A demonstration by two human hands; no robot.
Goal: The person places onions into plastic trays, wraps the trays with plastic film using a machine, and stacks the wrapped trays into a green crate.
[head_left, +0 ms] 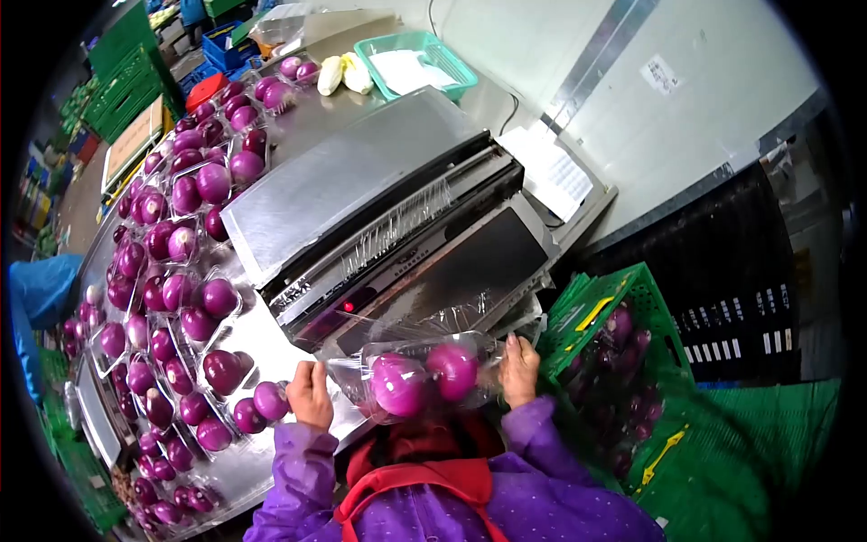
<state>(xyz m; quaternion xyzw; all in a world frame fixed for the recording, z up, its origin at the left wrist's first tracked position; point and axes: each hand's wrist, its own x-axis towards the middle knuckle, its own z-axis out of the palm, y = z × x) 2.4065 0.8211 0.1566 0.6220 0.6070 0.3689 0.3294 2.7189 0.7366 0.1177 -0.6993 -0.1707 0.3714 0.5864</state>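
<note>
Now our left hand [312, 395] and right hand [519, 371] grip opposite ends of the clear plastic pack [424, 379] of two round purple onions [398, 385] beside the silver-and-black metal machine [361, 172]; we'd best hold it level.

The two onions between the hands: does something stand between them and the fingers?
Only clear plastic packaging around the onions: the left hand and right hand appear to hold its opposite ends. Nothing else visible does.

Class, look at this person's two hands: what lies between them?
In the head view, a clear plastic pack holding two purple onions lies between the left hand and right hand.
</note>
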